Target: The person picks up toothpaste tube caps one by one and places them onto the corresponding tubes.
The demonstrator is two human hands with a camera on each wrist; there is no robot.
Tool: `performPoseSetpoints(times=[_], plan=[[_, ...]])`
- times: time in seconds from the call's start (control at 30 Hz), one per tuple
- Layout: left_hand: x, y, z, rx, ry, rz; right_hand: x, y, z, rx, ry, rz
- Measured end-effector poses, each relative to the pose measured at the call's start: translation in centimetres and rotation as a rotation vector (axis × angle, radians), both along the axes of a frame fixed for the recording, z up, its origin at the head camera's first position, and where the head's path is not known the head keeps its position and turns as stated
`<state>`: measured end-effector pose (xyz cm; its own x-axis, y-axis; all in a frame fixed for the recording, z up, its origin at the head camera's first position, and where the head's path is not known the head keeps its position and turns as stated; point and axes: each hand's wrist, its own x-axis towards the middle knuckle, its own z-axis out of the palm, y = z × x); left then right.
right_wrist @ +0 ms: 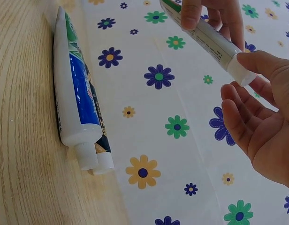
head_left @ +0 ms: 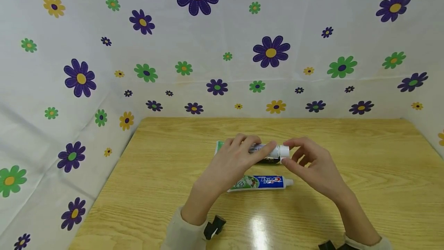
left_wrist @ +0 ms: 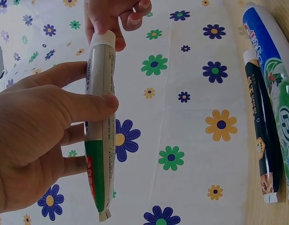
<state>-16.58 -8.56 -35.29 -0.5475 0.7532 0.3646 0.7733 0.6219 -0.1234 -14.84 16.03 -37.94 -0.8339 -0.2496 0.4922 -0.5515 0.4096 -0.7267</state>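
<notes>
My left hand point(head_left: 230, 163) grips a silver-and-green toothpaste tube point(left_wrist: 100, 154), thumb on one side and fingers on the other. The tube is held up off the table. At its end, the thumb and fingertips of my right hand point(head_left: 315, 163) pinch the white cap point(right_wrist: 240, 70). Below the hands lies a blue, green and white toothpaste tube point(head_left: 267, 181), its cap pointing right. A black toothpaste tube point(left_wrist: 262, 131) lies just beyond it, partly hidden in the head view by the held tube and my left hand.
The tubes lie on a wood-grain table point(head_left: 138, 188). White cloth printed with flowers point(head_left: 222, 18) hangs behind the table and along its sides. Black straps point(head_left: 215, 227) sit at the sleeve cuffs.
</notes>
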Motion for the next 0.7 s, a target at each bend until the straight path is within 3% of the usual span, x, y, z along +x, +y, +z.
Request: performPoseSetpoints(times=[0.3, 0.7], plan=[[0.03, -0.09, 0.06, -0.007, -0.017, 0.007, -0.01, 0.16, 0.03, -0.002, 0.015, 0.045], [-0.07, -0.25, -0.04, 0.005, -0.007, 0.001, -0.24, 0.36, -0.45, 0.052, -0.053, 0.032]])
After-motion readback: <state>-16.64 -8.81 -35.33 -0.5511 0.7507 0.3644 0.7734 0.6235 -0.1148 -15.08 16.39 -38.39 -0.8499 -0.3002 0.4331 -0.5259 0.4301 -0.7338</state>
